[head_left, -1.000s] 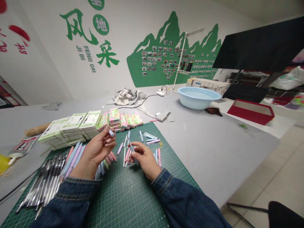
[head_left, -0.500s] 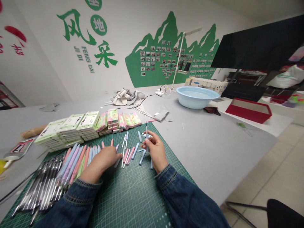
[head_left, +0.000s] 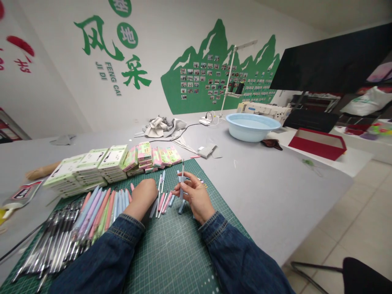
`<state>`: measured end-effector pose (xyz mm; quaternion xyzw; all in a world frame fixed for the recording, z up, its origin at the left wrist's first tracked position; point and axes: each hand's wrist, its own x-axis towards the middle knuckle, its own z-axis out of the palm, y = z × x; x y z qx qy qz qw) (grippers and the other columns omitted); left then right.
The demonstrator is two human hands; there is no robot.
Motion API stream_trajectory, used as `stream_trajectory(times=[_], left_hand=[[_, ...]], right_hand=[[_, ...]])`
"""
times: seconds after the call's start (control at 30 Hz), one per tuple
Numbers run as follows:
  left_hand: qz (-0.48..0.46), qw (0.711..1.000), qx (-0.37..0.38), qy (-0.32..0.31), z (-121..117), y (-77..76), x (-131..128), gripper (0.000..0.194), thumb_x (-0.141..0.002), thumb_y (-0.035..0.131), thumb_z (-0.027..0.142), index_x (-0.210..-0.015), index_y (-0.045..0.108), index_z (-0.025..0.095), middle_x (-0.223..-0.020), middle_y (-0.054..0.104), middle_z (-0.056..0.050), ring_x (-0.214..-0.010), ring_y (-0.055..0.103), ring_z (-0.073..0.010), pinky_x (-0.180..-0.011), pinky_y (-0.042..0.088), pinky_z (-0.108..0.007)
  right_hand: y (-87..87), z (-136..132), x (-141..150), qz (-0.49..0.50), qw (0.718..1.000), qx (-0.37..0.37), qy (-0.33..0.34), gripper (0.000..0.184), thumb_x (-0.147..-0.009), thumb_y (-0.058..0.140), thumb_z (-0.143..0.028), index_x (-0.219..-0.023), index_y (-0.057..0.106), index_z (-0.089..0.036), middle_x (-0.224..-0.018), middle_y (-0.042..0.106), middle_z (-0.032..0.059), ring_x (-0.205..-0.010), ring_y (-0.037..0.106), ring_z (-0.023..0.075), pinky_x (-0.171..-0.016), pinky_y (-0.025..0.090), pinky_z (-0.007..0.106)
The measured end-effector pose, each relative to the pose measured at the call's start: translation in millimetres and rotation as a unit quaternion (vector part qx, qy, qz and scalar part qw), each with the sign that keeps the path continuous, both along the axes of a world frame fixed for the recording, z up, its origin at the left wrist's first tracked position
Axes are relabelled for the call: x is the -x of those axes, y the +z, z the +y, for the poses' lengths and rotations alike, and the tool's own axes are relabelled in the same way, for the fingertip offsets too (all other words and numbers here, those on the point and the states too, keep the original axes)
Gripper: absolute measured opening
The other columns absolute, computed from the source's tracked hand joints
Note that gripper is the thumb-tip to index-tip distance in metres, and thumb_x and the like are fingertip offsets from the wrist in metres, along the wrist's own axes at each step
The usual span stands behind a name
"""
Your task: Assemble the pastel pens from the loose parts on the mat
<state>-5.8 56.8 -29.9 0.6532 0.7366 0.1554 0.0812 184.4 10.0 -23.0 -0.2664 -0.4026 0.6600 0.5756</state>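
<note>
My right hand (head_left: 198,198) pinches a light blue pen barrel (head_left: 181,188) upright, with a thin refill tip (head_left: 183,165) sticking out of its top. My left hand (head_left: 143,197) is over the green cutting mat (head_left: 165,249), back of the hand up; its fingers are hidden beneath it. Between the hands lie loose pink pen parts (head_left: 166,203) and white refills (head_left: 159,196). A blue pen part (head_left: 182,207) rests under my right hand. Left of my left hand, pastel pen barrels (head_left: 92,212) lie in a row beside a pile of clear-and-black refills (head_left: 50,245).
White-green boxes (head_left: 88,163) and small pink-green boxes (head_left: 145,153) are stacked behind the mat. Further back are crumpled cloth (head_left: 161,126), a blue basin (head_left: 253,126) and a red box (head_left: 317,143). A glue tube (head_left: 23,194) lies far left.
My left hand has turned, its fingers dropping out of sight behind the hand. My right hand has shifted slightly left and down with the blue pen barrel. The view has moved a little.
</note>
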Motion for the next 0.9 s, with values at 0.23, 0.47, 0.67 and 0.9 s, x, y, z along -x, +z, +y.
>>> stream_trajectory(times=[0.23, 0.47, 0.67, 0.9], left_hand=[[-0.377, 0.923, -0.039, -0.064, -13.4, 39.4, -7.4, 0.026, -0.071, 0.063, 0.033, -0.092, 0.064, 0.017, -0.075, 0.068, -0.006, -0.067, 0.063, -0.0197, -0.059, 0.045, -0.029], [-0.621, 0.767, -0.104, -0.122, -24.4, 73.1, -31.1, 0.034, -0.069, 0.074, 0.035, -0.096, 0.068, 0.016, -0.089, 0.071, -0.008, -0.087, 0.066, -0.0185, -0.076, 0.050, -0.028], [-0.616, 0.771, -0.097, -0.133, -25.7, 73.9, -37.2, 0.029, -0.070, 0.073, 0.032, -0.094, 0.069, 0.016, -0.089, 0.071, -0.007, -0.085, 0.066, -0.0184, -0.075, 0.052, -0.029], [-0.579, 0.794, -0.089, -0.162, -28.9, 73.7, -38.9, 0.027, -0.073, 0.070, 0.033, -0.094, 0.068, 0.015, -0.091, 0.071, -0.009, -0.086, 0.066, -0.0195, -0.076, 0.052, -0.031]], right_hand=[[-4.9, 0.8, 5.6, -0.028, 0.999, -0.016, 0.013, 0.032, -0.073, 0.067, -0.027, -0.104, 0.063, -0.022, -0.080, 0.065, 0.0007, -0.069, 0.064, 0.0134, -0.078, 0.052, 0.035], [-9.9, -0.6, 11.9, -0.060, 0.997, -0.040, 0.024, 0.029, -0.073, 0.065, -0.023, -0.102, 0.065, -0.022, -0.075, 0.065, 0.0004, -0.065, 0.062, 0.0125, -0.074, 0.051, 0.034], [-14.7, 0.7, 12.4, -0.061, 0.996, -0.053, 0.025, 0.029, -0.075, 0.062, -0.020, -0.103, 0.065, -0.024, -0.077, 0.066, 0.0009, -0.065, 0.061, 0.0122, -0.072, 0.052, 0.033], [-16.7, 2.8, 12.3, -0.053, 0.997, -0.053, 0.023, 0.030, -0.074, 0.063, -0.020, -0.104, 0.065, -0.025, -0.089, 0.067, 0.0023, -0.067, 0.061, 0.0121, -0.073, 0.053, 0.034]])
